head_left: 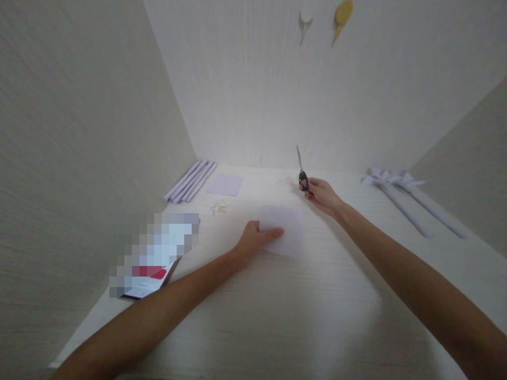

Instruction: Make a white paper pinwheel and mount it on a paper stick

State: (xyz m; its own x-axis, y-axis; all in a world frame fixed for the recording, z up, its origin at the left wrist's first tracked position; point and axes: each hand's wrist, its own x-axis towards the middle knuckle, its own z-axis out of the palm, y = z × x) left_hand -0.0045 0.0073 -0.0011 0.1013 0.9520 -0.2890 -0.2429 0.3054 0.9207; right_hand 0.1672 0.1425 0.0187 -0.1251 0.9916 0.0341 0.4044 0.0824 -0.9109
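My left hand [257, 244] grips a pale square sheet of paper [287, 221] above the table, thumb on top and the other fingers underneath. The sheet is slightly blurred. To its upper right, my right hand [321, 194] is closed round the black handles of a pair of scissors [303, 180]. The blades point upward and look closed. They stand apart from the sheet. A flat pale square of paper [225, 185] lies further back on the left. In front of it sits a small heap of thin, light-coloured bits [219, 206], too small to name.
Several rolled paper tubes [192, 182] lie at the back left. A lit tablet or phone [158, 258], partly pixelated, rests near my left forearm. At right are two paper sticks [404, 208] with folded paper [392, 177] at their ends. A yellow piece [344, 11] hangs on the wall.
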